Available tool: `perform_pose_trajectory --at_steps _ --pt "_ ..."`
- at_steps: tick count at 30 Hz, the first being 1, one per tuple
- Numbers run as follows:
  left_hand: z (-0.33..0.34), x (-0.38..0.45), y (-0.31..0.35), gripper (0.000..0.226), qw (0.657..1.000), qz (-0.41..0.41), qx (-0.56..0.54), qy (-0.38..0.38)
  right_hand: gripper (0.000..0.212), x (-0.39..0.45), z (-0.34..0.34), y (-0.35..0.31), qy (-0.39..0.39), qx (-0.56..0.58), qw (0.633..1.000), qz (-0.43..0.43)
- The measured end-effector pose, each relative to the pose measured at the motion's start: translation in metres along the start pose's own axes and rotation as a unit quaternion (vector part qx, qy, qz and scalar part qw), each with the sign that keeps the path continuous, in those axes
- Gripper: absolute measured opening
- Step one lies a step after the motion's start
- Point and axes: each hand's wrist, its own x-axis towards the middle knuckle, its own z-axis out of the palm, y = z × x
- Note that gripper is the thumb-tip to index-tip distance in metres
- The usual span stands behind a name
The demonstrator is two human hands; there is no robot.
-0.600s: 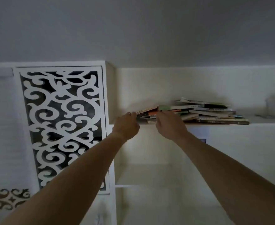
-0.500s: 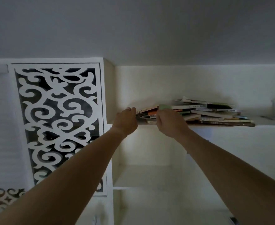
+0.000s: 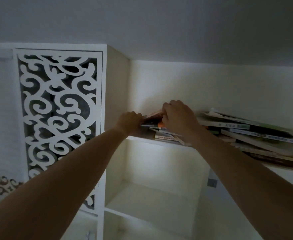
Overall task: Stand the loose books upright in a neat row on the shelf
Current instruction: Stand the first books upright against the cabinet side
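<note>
head view: at left end of shelf point(image 3: 159, 142), loose books point(image 3: 246, 134) lie in slumped flat pile. left hand point(image 3: 131, 122) grips pile's left edge; right hand point(image 3: 176, 116) curls over raised top books point(image 3: 153, 116). risk: lifting left end tips pile, books slide off shelf front.

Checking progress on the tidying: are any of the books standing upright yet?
No: the books lie in a flat, slanted pile on the shelf.

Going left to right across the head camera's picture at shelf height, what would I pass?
Fretwork panel → left hand gripping the books' left ends → right hand gripping a tilted orange book → pile of flat books on the shelf.
</note>
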Motion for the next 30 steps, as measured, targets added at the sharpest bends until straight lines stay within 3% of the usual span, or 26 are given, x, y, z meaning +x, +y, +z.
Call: perform_pose_trajectory --at_steps 5,9,13,15,18,21,24,26,30 --pt "0.012 -0.004 -0.019 0.025 0.985 -0.103 -0.091 0.104 0.021 0.020 0.015 -0.004 -0.043 0.024 0.999 -0.011" --pt "0.020 -0.010 -0.021 0.040 0.976 -0.171 -0.079 0.110 0.019 0.028 0.035 -0.011 -0.096 0.037 0.995 -0.003" --pt "0.042 -0.011 -0.024 0.065 0.976 -0.161 -0.016 0.146 0.026 0.033 0.044 -0.010 -0.147 0.059 0.987 -0.003" --pt "0.045 -0.008 -0.024 0.080 0.964 -0.154 0.037 0.212 0.034 0.035 0.046 -0.008 -0.179 0.046 0.983 -0.018" --pt "0.042 0.003 -0.031 0.077 0.944 -0.085 0.118 0.296 0.041 0.035 0.049 -0.007 -0.184 -0.013 0.983 -0.020" --pt "0.046 0.017 -0.046 0.045 0.946 0.085 0.260 0.173 0.043 0.040 0.054 -0.010 -0.183 -0.041 0.982 -0.009" --pt "0.044 0.025 -0.058 0.029 0.938 0.117 0.322 0.050 0.043 0.044 0.056 -0.014 -0.184 -0.043 0.982 -0.008" --pt "0.044 0.028 -0.060 0.029 0.957 0.110 0.264 0.047 0.038 0.047 0.055 -0.016 -0.158 -0.052 0.986 -0.004" --pt "0.049 0.030 -0.065 0.033 0.978 0.106 0.142 0.112 0.030 0.059 0.053 -0.024 -0.070 -0.079 0.994 0.029"
